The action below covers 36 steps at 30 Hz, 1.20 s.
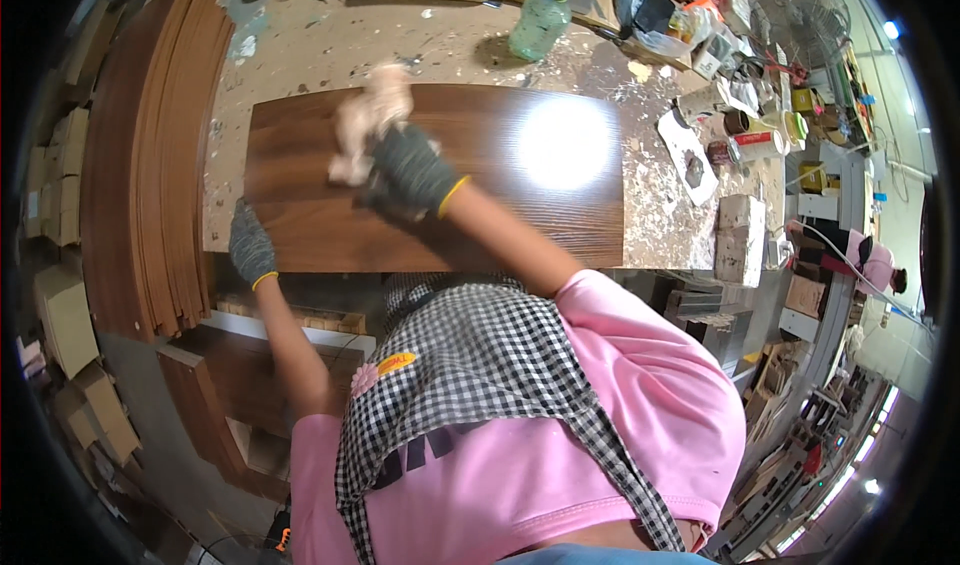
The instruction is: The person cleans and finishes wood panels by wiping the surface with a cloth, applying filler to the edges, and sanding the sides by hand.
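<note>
A dark brown wood-grain panel (480,220) lies flat on the paint-spattered workbench, with a bright glare on its right part. My right hand (410,170), in a grey knit glove with a yellow cuff, presses a crumpled pale pinkish rag (375,115) on the panel's left half; rag and fingers are smeared by motion. At the panel's near left corner, my left hand (252,243), gloved the same way, is closed on the edge. Part of its fingers is hidden.
Brown boards (150,165) stand stacked at the left. A green-capped bottle (541,23) of pale green liquid stands beyond the panel. Cans, a stained paper (688,157) and a whitish block (739,240) sit at the bench's right. A person in pink (875,265) is farther right.
</note>
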Tool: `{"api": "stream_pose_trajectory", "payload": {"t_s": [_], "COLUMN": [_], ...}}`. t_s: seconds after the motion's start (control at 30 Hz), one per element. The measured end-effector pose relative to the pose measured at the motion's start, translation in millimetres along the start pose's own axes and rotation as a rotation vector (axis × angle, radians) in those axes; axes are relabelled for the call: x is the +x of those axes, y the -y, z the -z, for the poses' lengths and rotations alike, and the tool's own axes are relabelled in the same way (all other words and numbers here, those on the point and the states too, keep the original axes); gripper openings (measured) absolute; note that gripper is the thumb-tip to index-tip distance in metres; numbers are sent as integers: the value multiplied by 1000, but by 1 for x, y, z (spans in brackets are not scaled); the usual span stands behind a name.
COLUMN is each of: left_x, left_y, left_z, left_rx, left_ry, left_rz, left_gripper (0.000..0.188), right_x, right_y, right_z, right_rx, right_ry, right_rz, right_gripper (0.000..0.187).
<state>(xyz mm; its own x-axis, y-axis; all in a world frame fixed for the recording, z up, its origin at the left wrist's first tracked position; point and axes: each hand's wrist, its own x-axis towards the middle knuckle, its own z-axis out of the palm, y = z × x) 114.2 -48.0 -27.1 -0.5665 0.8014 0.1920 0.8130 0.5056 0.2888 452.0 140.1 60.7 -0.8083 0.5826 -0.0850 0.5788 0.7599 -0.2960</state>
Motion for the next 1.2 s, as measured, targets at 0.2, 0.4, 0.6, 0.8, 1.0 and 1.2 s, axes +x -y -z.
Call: {"api": "stream_pose_trajectory", "payload": {"t_s": [0.2, 0.4, 0.6, 0.8, 1.0, 1.2], "left_x": [-7, 16, -14, -4, 4, 5], "left_y": [1, -28, 44, -19, -36, -25], "left_z": [9, -6, -12, 12, 27, 13], "left_rx": [-108, -159, 71, 1, -102, -35], "left_ry": [60, 78, -103, -132, 66, 27], "left_rz": [110, 116, -167, -24, 169, 43], "left_gripper": [47, 48, 43, 39, 43, 40], "right_x": [-77, -247, -188, -70, 169, 274], "right_y": [-133, -359, -253, -173, 21, 100], "right_z": [-13, -3, 62, -41, -65, -66], "right_rx": [-154, -172, 344, -371, -58, 3], "right_ry": [-476, -501, -707, -345, -477, -296], "right_rz": [-129, -1068, -717, -624, -134, 63], "right_gripper": [62, 32, 41, 95, 98, 64]}}
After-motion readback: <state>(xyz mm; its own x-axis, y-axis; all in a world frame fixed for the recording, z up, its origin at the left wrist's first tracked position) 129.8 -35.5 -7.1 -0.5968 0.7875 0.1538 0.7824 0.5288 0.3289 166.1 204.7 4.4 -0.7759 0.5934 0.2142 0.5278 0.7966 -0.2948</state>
